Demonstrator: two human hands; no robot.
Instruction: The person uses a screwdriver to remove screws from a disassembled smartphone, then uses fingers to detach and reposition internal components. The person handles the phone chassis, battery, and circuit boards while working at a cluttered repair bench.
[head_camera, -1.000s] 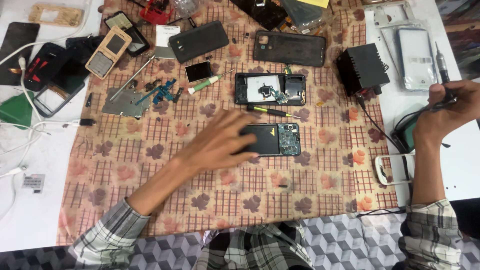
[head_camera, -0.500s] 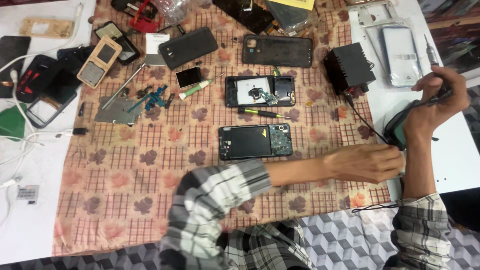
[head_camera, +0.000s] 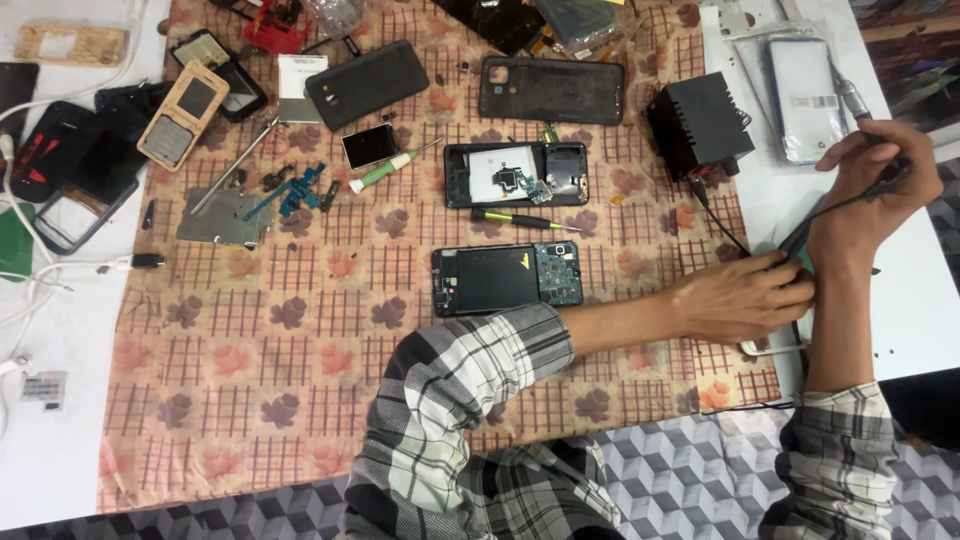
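Your left hand (head_camera: 745, 297) has left the opened phone (head_camera: 507, 277) mid-cloth and crossed your body to the right edge of the cloth, fingers (head_camera: 795, 287) now just beside your right hand (head_camera: 872, 200), which has lifted the cabled tool higher

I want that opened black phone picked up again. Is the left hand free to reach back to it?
Probably yes: the left hand rests open at the cloth's right edge, holding nothing visible, and the opened black phone lies uncovered beside its forearm.
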